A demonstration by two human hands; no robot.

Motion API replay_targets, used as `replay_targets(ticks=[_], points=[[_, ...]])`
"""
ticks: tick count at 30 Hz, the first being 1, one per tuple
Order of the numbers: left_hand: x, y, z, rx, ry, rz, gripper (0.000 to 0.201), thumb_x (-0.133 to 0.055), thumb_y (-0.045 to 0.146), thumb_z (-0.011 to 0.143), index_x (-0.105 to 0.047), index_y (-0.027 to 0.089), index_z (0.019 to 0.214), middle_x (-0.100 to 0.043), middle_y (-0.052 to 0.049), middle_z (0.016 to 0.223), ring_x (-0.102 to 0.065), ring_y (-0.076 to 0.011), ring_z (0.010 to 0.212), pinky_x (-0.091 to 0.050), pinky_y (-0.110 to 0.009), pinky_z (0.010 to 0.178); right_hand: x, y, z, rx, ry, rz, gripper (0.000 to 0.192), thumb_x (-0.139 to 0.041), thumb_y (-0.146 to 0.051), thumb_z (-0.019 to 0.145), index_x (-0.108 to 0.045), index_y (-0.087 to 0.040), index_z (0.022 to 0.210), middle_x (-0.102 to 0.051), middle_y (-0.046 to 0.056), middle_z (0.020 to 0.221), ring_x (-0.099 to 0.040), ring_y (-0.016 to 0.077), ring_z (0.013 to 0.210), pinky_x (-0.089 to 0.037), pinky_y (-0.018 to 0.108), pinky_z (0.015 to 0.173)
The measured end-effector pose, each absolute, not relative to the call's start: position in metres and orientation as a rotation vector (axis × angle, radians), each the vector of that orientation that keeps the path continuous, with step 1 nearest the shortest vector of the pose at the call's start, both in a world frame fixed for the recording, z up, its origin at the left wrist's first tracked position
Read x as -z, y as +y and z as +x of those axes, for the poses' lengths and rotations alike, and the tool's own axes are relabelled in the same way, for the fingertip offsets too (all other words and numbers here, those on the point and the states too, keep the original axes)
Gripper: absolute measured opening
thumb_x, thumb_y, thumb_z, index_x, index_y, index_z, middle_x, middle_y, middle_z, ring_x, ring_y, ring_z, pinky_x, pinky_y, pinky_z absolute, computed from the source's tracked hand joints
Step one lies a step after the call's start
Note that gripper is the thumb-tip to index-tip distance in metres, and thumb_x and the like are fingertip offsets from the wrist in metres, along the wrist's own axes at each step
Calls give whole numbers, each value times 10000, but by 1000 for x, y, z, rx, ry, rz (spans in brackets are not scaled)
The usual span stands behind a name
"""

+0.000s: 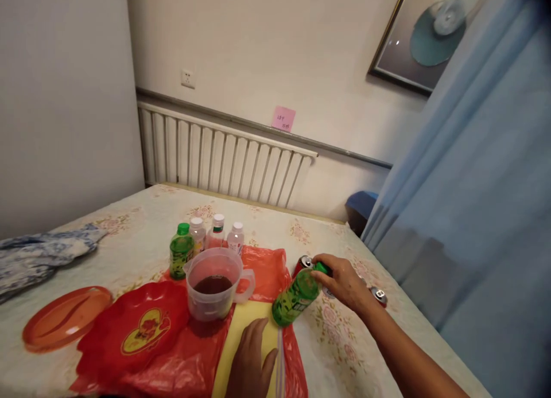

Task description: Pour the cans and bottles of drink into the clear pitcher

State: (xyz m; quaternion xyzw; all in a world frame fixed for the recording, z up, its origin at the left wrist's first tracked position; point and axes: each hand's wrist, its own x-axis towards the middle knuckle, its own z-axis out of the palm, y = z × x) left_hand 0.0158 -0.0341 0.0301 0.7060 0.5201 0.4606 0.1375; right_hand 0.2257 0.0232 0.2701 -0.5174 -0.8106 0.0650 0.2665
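Observation:
My right hand (342, 277) grips a green bottle (297, 297) by its green cap, and the bottle leans with its base toward the left. My left hand (252, 358) rests with fingers stretched out over a yellow sheet (230, 335), holding nothing. Left of the bottle stands a clear measuring jug (210, 306) with dark liquid inside and its handle facing right. Behind my right hand is a red can (303, 264), partly hidden. Another can (379, 296) is to the right of my wrist.
Behind the jug stand a second green bottle (181, 253) and several white-capped bottles (218, 231). A red scalloped tray (99, 352) and an orange lid (64, 317) lie at left on the flowered cloth (297, 229). Bunched blue-white fabric (47, 252) lies farther left; a blue curtain (473, 186) hangs at right.

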Motion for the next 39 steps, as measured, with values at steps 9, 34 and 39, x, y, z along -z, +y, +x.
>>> replay_targets(ticks=[9, 34, 39], points=[[-85, -61, 35, -1190, 1477, 1896, 831, -598, 154, 628, -319, 174, 1411, -412, -145, 1468, -328, -323, 1388, -271, -562, 1144, -257, -30, 225, -308, -2164, -1239, 192, -625, -296, 853, -642, -220, 1028, -689, 28, 962, -623, 196, 868, -446, 300, 785], [-114, -99, 41, -939, 1521, 1807, 686, -589, 144, 581, -484, 162, 1258, -593, -106, 1267, -526, -263, 1206, -387, -404, 1073, -219, -78, 234, -522, -1925, -1263, 187, -598, -247, 852, -668, -220, 1023, -672, 46, 944, -592, 197, 807, -442, 298, 712], [-108, -101, 38, -973, 1474, 1797, 669, -648, 202, 597, -507, 153, 1249, -608, -123, 1252, -542, -276, 1184, -411, -389, 1048, -215, -80, 232, -552, -1934, -1263, 157, -597, -209, 841, -671, -218, 979, -662, 33, 909, -583, 196, 818, -424, 292, 721]])
